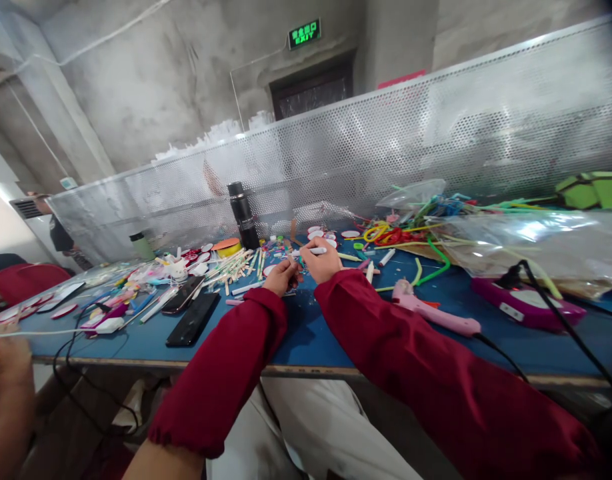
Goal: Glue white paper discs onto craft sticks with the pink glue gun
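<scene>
My right hand (323, 263) is closed around a white marker (313, 251), which points left toward my other hand. Close beside it, my left hand (281, 277) has its fingers pinched together near the marker's tip. Whatever small piece lies between those fingers is too small to make out. Both hands are just above the blue table (301, 333), among small craft bits. Loose wooden sticks (239, 270) lie to the left of my hands. To the right rests a pink hot glue gun (436, 313) with a black cord.
Two phones, one a black phone (193, 320), lie left of my arms. Behind them stands a black thermos (243, 217). A purple power strip (529, 307) and clear plastic bag (526, 247) are at right. A perforated metal screen (411, 140) runs behind. Another person's hand (9, 357) is at far left.
</scene>
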`<state>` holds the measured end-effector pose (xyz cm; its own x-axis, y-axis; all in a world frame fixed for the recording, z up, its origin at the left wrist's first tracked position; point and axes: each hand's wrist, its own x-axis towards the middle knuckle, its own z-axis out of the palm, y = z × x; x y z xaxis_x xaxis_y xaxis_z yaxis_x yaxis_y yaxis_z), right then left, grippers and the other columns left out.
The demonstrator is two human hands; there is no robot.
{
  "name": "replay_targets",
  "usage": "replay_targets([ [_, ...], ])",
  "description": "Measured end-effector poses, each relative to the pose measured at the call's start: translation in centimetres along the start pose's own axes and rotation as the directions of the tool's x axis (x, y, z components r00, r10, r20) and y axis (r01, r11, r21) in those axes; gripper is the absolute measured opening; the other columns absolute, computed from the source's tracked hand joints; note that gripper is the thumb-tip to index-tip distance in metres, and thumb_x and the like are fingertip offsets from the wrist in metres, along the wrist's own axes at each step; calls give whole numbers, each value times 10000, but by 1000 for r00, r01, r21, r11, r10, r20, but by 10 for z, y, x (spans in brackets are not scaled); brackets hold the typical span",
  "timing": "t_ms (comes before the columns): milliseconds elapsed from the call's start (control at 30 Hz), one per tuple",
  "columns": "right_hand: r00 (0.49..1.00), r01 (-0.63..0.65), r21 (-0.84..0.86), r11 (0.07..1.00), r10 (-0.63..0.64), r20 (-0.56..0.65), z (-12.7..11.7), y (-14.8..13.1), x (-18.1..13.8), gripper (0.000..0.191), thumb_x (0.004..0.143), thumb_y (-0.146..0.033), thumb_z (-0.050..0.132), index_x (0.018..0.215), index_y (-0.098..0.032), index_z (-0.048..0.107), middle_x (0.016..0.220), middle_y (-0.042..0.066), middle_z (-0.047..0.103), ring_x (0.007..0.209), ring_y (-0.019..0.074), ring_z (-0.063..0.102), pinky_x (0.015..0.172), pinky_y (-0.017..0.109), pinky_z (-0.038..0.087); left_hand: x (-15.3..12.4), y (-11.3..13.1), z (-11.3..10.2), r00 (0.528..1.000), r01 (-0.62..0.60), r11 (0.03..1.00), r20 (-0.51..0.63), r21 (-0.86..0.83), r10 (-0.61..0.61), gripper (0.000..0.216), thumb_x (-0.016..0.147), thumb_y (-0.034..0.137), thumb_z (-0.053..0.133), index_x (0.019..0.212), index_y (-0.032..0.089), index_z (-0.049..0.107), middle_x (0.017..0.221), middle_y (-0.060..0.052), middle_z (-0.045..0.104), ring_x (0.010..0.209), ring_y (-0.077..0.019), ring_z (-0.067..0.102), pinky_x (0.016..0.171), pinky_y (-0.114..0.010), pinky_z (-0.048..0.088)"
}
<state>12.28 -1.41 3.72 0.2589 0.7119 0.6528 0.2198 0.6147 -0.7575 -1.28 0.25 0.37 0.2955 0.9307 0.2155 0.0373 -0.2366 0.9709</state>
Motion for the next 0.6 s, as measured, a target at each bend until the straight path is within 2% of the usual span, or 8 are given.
replay_targets([
  [167, 1000, -6, -10, 1000, 5, -21, 1, 2, 1, 112, 682, -248, 568, 592, -219, 508, 551, -28, 514, 540, 134, 466, 524, 279, 362, 0, -1, 0, 1000, 3, 1000, -15, 2, -3, 384, 792, 570, 584, 797, 194, 509, 602, 22, 596, 406, -70, 431, 382, -202, 200],
  [333, 1000, -26, -9, 1000, 27, 11, 1, -2, -1, 117, 681, -261, 579, 597, -222, 508, 519, -42, 473, 499, 122, 423, 492, 275, 329, 0, 0, 1, 1000, 1, 1000, -3, 10, -1, 385, 788, 570, 587, 805, 192, 515, 599, 21, 592, 408, -75, 430, 383, -205, 202],
  [600, 1000, -1, 6, 1000, 1, -25, 2, 3, 2, 103, 677, -250, 569, 599, -216, 512, 562, -29, 511, 557, 135, 473, 542, 279, 374, 0, 0, 1, 1000, 8, 1000, -21, -7, -8, 345, 809, 535, 578, 811, 196, 511, 607, 22, 591, 410, -77, 424, 389, -209, 204],
])
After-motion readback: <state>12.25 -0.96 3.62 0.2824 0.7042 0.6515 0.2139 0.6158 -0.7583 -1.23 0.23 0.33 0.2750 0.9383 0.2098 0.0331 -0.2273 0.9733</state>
